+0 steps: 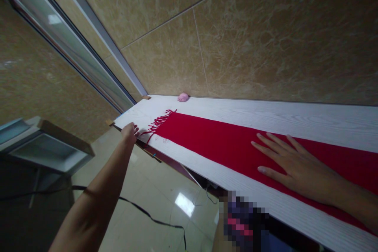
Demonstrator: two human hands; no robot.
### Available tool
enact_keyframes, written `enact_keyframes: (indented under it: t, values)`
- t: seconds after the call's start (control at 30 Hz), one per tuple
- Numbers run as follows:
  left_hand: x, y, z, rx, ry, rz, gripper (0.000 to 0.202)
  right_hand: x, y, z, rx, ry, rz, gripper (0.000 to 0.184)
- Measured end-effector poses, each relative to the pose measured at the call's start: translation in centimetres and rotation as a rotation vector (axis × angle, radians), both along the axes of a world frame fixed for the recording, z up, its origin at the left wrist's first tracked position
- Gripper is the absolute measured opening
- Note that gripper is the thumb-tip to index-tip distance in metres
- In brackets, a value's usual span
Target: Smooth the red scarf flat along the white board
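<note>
Red scarf (212, 138) laid flat along the white bench (242, 112), from just beside the left hand (130, 130) to beneath the right hand (291, 163).
Left hand: at the bench edge, fingers part-curled; cannot tell whether it grips strands of the adjacent fringe (162, 121). Pink object (183, 97), too small to identify, lies to its right by the wall (251, 39). Right hand: palm down, fingers spread, flat on the scarf, gripping nothing. Judged good practice: light, even palm pressure, strands straightened without dragging the cloth. Scarf beyond the right wrist is cut off; a pixelated patch (240, 220) obscures the area below that hand.
</note>
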State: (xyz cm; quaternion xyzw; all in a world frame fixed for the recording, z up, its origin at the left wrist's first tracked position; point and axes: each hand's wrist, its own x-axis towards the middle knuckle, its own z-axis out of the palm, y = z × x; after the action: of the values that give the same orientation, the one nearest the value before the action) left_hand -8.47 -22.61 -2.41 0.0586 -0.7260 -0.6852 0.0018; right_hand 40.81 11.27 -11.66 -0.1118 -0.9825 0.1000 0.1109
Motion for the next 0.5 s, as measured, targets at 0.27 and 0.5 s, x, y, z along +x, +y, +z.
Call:
enact_keyframes:
  t: [0.27, 0.5]
  values:
    - [6.1, 1.3, -1.6, -0.379, 0.328, -0.341, 0.013, -0.4, -0.3, 0.9, -0.018, -0.05, 0.0, 0.091]
    - [6.6, -1.2, -3.1, -0.802, 0.482, -0.408, 0.031, -0.5, -0.5, 1.4, -0.019, -0.06, -0.001, 0.09]
